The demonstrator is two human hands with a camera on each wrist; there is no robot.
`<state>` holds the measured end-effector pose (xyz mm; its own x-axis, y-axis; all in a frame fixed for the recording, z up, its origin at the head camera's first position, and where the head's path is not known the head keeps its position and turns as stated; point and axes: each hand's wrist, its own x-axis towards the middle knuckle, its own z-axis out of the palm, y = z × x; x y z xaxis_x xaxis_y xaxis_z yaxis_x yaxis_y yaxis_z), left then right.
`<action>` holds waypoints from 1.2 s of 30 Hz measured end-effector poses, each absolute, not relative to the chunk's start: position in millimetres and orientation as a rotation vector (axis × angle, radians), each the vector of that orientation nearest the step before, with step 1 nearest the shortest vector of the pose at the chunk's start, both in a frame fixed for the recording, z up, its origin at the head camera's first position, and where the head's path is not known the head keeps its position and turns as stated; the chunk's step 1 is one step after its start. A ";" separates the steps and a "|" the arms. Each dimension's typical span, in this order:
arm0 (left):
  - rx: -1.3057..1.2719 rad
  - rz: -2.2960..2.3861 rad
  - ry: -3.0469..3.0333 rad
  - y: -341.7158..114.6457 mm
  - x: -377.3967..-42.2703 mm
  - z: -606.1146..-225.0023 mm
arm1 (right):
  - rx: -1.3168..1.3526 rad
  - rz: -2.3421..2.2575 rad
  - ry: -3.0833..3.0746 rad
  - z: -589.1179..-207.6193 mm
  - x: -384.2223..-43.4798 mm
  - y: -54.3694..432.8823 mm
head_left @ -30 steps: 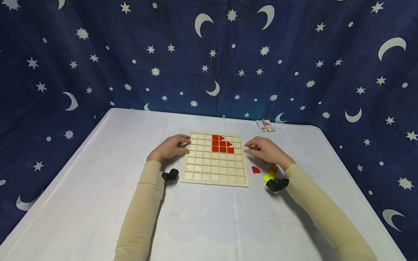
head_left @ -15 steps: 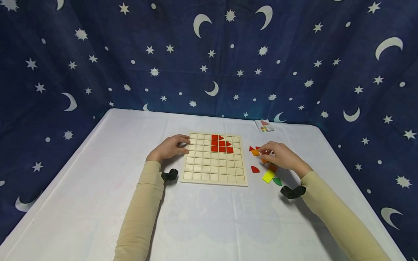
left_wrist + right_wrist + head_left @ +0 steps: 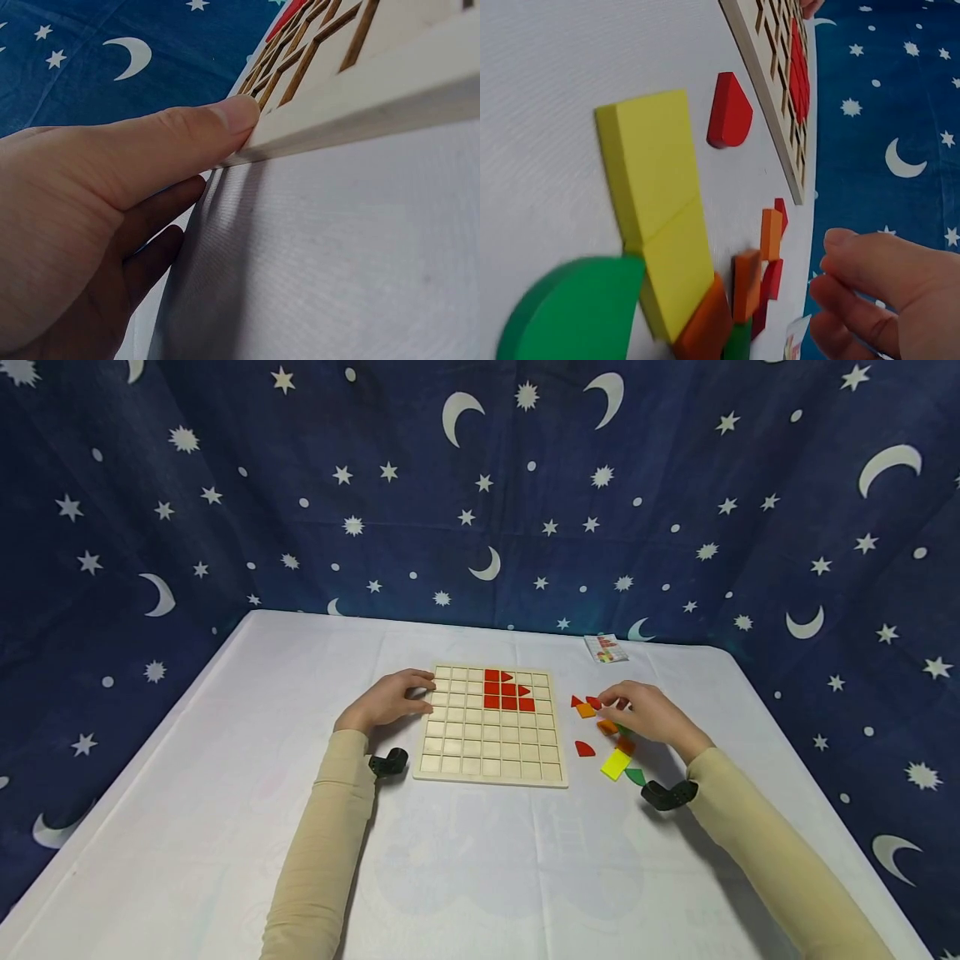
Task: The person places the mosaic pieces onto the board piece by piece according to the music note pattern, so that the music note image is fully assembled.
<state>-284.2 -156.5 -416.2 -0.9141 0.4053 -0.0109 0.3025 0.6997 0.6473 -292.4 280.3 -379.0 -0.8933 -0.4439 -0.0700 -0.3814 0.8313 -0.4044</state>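
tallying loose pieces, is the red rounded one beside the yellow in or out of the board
Out: the red piece lies on the cloth, apart from the board.

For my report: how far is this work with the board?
Done: some red pieces sit in the board's farthest three rows. In hand: left fingers touch its edge; right fingers hover near loose pieces, seemingly holding none. Remaining: those pieces, beside the board, probably need placing.
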 end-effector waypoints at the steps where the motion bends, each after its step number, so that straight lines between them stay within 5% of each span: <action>1: 0.579 1.009 2.754 -156.7 -284.2 -416.1 | -0.642 -0.581 2.849 -380.2 -294.2 278.2; 36: 0.560 1.026 2.737 -156.5 -282.9 -415.3 | -0.434 -0.479 2.761 -385.6 -325.4 222.9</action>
<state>-282.9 -156.5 -415.3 -0.9159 0.4008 -0.0230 0.2870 0.6937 0.6607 -325.4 222.9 -385.6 -0.9077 -0.3420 -0.2431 -0.2402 0.8985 -0.3673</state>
